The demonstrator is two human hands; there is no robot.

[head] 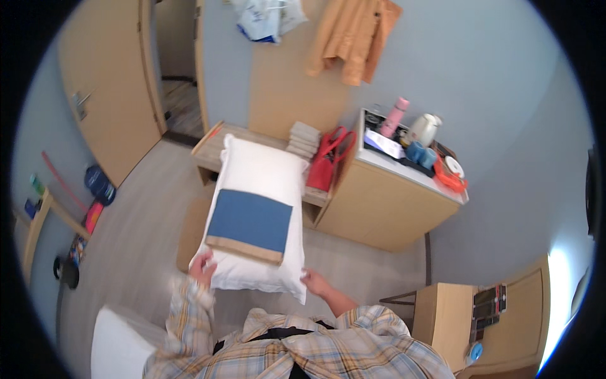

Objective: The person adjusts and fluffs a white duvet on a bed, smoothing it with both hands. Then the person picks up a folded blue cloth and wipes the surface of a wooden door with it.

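Note:
A white pillow stretches from a low wooden bench towards me, its near end reaching past the bench. On top of it lies a folded blue cloth with a tan border along the near side. At the pillow's near left corner, my left hand has its fingers curled on the edge. My right hand pinches the edge near the opposite corner. What supports the pillow underneath is hidden.
The wooden bench bears folded grey cloths and a red bag. Right of it, a cabinet carries a pink bottle, white kettle and blue cups. A brown seat-like surface and white bedding are at left.

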